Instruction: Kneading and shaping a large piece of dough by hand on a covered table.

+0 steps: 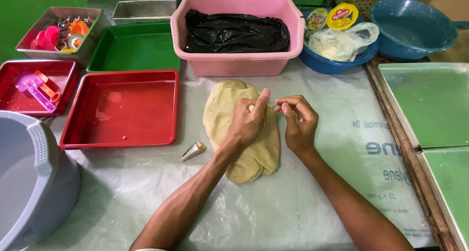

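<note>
Dough [244, 134], a flattened pale yellow slab, lies in the middle of the plastic sheet [312, 202], under both hands. The left hand [248, 121] rests on it, fingers curled around a small pinch of dough, thumb raised. The right hand [299, 121], just at its 3 o'clock, pinches its fingertips together; whether anything sits between them is too small to tell. At 8 o'clock from the left hand lies a metal cone [192, 152]. At 9 o'clock sits a red tray [122, 109], with a green tray [134, 48] beyond it. At 12 o'clock stands a pink tub [238, 60] holding a black bag [234, 33] that hides its contents. At 1 o'clock a blue bowl [332, 65] carries a clear bag; its contents are hard to make out. A grey basin [29, 182] is cut off at the left edge. Green panels [430, 104] flank the right side.
</note>
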